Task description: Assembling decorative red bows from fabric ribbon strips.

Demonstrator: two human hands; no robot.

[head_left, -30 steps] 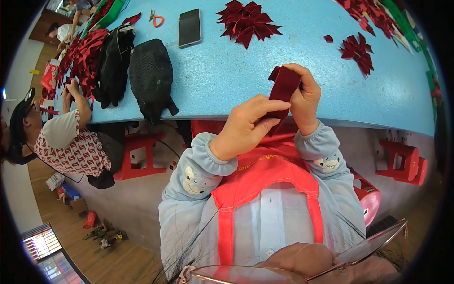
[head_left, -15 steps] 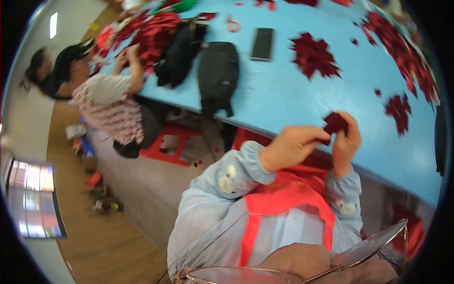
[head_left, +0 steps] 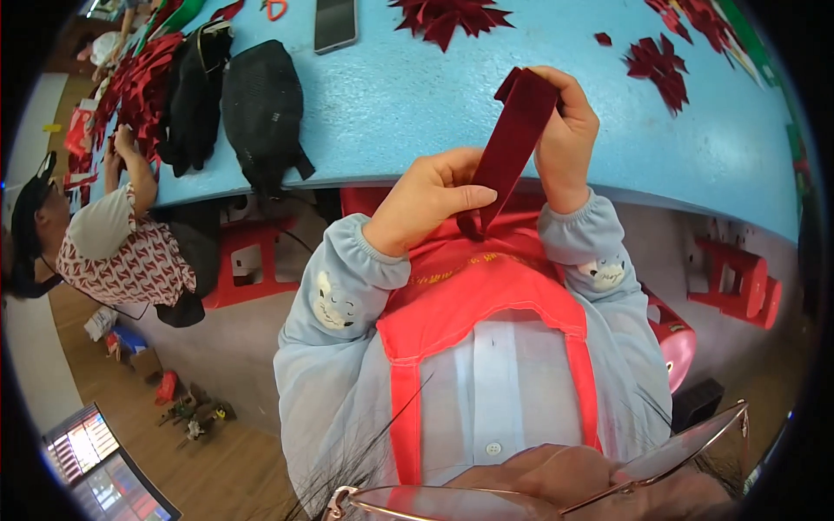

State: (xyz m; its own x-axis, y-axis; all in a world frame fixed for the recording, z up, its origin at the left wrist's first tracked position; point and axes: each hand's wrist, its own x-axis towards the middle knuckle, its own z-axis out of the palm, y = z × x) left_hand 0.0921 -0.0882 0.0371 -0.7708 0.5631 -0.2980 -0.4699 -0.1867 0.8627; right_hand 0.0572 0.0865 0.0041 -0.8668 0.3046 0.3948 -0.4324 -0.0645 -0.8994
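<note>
A strip of dark red velvet ribbon [head_left: 519, 126] is stretched at a slant between my two hands, just over the table's near edge. My left hand [head_left: 434, 188] pinches its lower end, thumb lying on top. The upper end is held by my right hand [head_left: 569, 130], whose fingers curl behind the ribbon and are partly hidden. Beyond my hands, a pile of pointed dark red ribbon pieces [head_left: 450, 19] lies on the blue table [head_left: 373, 113]. A smaller cluster of such pieces [head_left: 658, 71] rests farther right.
To the left lie a black bag [head_left: 263, 113], another black bag [head_left: 198, 100], a phone [head_left: 335, 24] and a heap of red pieces [head_left: 139, 95]. A co-worker [head_left: 130, 234] sits at the far left. Red stools [head_left: 734, 278] stand beneath the table.
The ribbon, bunched between my fingers before, is now drawn out long between both hands. The view has turned, so the table things appear farther left and higher.
</note>
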